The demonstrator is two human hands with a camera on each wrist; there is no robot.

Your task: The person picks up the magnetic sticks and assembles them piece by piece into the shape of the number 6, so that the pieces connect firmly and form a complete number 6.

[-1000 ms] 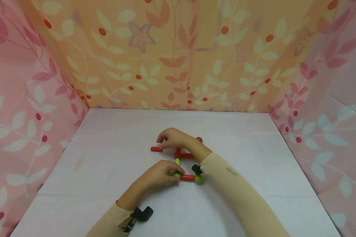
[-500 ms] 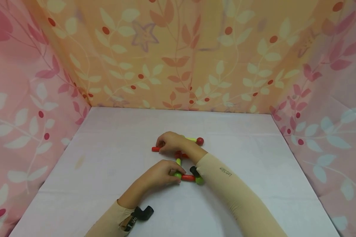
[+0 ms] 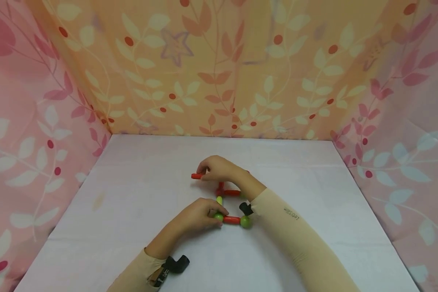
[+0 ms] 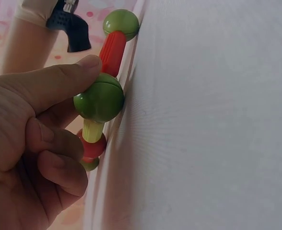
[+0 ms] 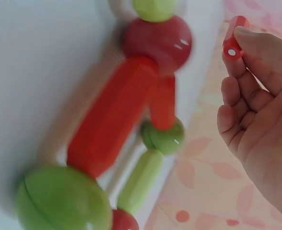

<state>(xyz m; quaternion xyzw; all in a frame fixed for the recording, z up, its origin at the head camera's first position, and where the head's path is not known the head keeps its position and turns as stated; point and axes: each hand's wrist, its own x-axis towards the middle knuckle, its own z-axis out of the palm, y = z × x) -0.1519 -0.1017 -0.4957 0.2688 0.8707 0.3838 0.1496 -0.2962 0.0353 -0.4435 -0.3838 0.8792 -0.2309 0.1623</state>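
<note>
My right hand (image 3: 220, 169) pinches a loose red magnetic rod (image 5: 236, 33) between thumb and finger, above the white table. A round white disc shows in the rod's near end. Below it lies a joined figure of balls and rods. My left hand (image 3: 200, 213) holds the figure's near-left green ball (image 4: 100, 98) with thumb and fingers. From that ball a red rod (image 3: 232, 220) runs to another green ball (image 3: 245, 222), and a yellow-green rod (image 3: 219, 200) leads to a red ball (image 5: 159, 44). The right forearm hides part of the figure's far side.
The white tabletop (image 3: 138, 162) lies under both hands. Patterned cloth walls (image 3: 219, 81) stand at the back and both sides. A black wrist camera (image 3: 177, 264) sits on the left sleeve, another black camera (image 3: 246, 209) on the right, close above the figure.
My right hand has closed its fingers on the loose red rod, lifted it from the table and carried it slightly back and to the right. The left hand stays at the green ball.
</note>
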